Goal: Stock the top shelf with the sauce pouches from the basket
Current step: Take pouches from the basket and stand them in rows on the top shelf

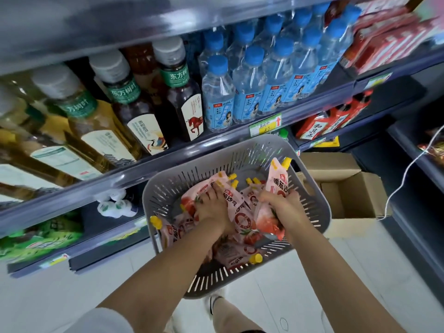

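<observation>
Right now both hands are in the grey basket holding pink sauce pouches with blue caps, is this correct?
Not quite: the head view shows yellow caps, not blue. Both the left hand and the right hand are in the grey basket, holding pink sauce pouches.

Water bottles [252, 85] stand beside tea bottles [134, 102]; cardboard box [348, 188] below.

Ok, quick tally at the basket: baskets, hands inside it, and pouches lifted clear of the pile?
Grey basket: 1
Hands inside it: 2, left hand, right hand
Raised pouch, in the right hand: 1
Total: 4
</observation>
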